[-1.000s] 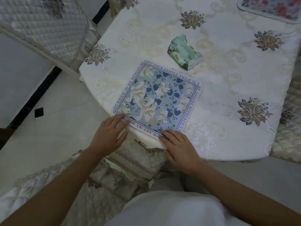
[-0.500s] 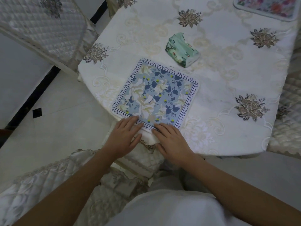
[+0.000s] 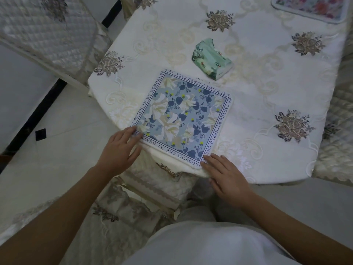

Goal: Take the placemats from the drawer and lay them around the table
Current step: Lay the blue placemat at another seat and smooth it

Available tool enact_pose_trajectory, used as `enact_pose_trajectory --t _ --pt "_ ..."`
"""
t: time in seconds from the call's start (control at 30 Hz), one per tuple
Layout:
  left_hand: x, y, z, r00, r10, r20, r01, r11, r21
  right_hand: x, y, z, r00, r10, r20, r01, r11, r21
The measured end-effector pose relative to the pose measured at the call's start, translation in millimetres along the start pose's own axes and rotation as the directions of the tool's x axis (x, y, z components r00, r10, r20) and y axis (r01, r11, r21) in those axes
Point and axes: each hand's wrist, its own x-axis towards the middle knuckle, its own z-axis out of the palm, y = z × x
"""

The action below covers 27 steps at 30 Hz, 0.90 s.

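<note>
Mat (image 3: pixel 181 115) is laid flat on the worktop (image 3: pixel 257 88), with its near edge right at the rim and skewed rather than square to it. Left grip (image 3: pixel 122 150) is rested on the near-left corner, right grip (image 3: pixel 226 175) on the near-right corner. Both are spread flat with fingers straight, nothing pinched.

Half a second ago both were set close together at mid-edge; they have since been slid apart to the corners. Mat position is practically unchanged. This is read as placement done and the edge being smoothed, with release likely next.

Second mat (image 3: pixel 309 8) is already laid at the far right, cut off by the frame. Tissue pack (image 3: pixel 211 60) lies just beyond the near mat, apart from it. Drawer is not in view, so progress can't be fixed beyond two mats down.
</note>
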Motion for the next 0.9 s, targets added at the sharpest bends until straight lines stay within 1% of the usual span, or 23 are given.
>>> enact_pose_trajectory --t 0.13,0.4,0.73,0.9 --pt "16 0 -5 1.0 -0.004 0.0 0.004 1.0 -0.018 10 5 -8 0.997 0.065 -0.043 -0.064 0.998 0.023" --pt "64 5 -15 1.0 -0.009 0.009 0.01 0.999 -0.042 54 33 -35 0.983 0.17 -0.066 -0.168 0.985 0.029" --pt "160 10 -34 0.999 0.034 0.024 -0.034 0.999 -0.021 132 79 -61 0.919 0.36 -0.16 -0.352 0.933 0.076" --pt "188 16 -43 0.989 0.136 0.05 -0.139 0.989 0.053 143 85 -70 0.909 0.378 -0.175 -0.365 0.925 0.102"
